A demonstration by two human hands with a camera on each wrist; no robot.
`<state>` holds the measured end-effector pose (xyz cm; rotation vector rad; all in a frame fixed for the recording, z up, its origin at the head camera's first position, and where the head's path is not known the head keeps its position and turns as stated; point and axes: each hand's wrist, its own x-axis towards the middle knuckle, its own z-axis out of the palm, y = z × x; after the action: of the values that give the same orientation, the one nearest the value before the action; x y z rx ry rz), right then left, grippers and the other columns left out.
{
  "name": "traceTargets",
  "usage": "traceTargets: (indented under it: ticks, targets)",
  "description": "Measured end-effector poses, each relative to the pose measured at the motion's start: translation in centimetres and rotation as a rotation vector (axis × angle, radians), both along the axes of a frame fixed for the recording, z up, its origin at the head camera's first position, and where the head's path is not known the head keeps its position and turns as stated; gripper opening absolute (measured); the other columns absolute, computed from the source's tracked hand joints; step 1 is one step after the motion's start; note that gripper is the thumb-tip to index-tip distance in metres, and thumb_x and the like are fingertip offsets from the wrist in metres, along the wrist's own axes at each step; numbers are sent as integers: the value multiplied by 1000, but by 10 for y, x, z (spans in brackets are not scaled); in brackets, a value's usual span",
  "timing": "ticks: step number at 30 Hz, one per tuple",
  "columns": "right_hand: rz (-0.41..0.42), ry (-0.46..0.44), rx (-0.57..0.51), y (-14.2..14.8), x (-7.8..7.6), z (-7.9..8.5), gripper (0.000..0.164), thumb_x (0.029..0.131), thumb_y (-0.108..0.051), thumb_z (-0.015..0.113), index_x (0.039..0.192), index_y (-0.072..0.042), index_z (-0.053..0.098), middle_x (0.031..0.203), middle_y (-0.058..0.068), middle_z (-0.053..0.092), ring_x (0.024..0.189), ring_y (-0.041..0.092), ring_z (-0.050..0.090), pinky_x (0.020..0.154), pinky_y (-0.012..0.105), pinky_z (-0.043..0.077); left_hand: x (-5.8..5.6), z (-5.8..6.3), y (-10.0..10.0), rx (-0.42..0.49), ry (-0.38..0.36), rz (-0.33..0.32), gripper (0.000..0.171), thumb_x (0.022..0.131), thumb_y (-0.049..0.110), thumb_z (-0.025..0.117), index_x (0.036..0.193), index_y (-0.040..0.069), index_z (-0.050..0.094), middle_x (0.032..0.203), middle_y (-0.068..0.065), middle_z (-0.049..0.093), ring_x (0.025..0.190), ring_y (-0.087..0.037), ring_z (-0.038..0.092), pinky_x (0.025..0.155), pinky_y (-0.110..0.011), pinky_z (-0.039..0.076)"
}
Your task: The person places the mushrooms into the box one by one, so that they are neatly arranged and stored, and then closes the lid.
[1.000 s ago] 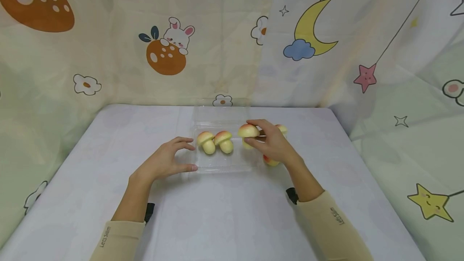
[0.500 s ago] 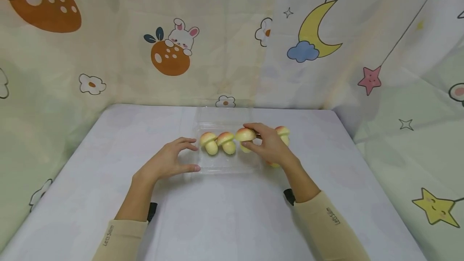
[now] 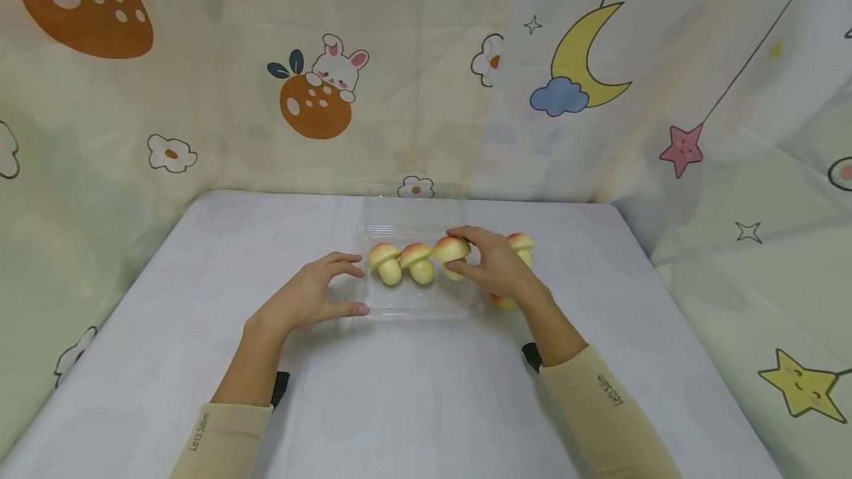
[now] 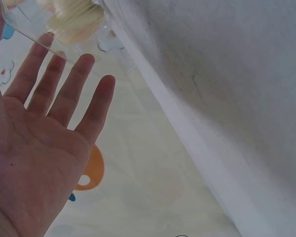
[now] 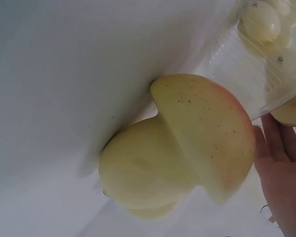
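A clear plastic box (image 3: 419,305) lies on the table, with two yellow toy mushrooms (image 3: 386,265) with reddish caps side by side inside. My right hand (image 3: 499,265) pinches a third toy mushroom (image 3: 451,248) by its cap over the box's right part; whether its stem touches the bottom I cannot tell. My left hand (image 3: 308,293) is at the box's left side, fingers apart and extended, fingertips at the wall, holding nothing. In the left wrist view its palm (image 4: 39,133) faces the camera. Another mushroom (image 5: 202,133) fills the right wrist view, near the right hand.
Right of the box lie a mushroom (image 3: 523,245) beyond my right hand and one (image 3: 504,302) partly hidden under it. The box's transparent lid (image 3: 413,211) is folded back toward the printed curtain (image 3: 220,94). A white cloth (image 3: 373,405) covers the table.
My right hand has moved slightly left with the mushroom, bringing it closer to the two in the box. The left hand stays at the box's side. The head view has shifted slightly.
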<state>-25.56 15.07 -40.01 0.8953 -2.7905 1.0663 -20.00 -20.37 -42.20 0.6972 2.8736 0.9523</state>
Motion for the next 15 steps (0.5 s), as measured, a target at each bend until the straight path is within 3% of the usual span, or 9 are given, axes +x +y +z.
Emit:
traceTargets:
  ticks: [8, 15]
  targets:
    - [-12, 6, 62, -1, -4, -6, 57, 91, -27, 81, 140, -7, 61, 138, 7, 65, 129, 27, 60, 109, 47, 49, 0, 0, 1, 0, -3, -1, 67, 78, 58, 85, 127, 15, 70, 153, -1, 51, 142, -30, 48, 116, -53, 40]
    - [-13, 27, 69, -1, -8, -9, 55, 90, -22, 82, 139, -5, 62, 127, 7, 61, 110, 24, 59, 97, 45, 52, 0, 0, 2, -1, -6, 2, 68, 78, 59, 84, 127, 15, 70, 154, -1, 51, 142, -30, 47, 116, -53, 40]
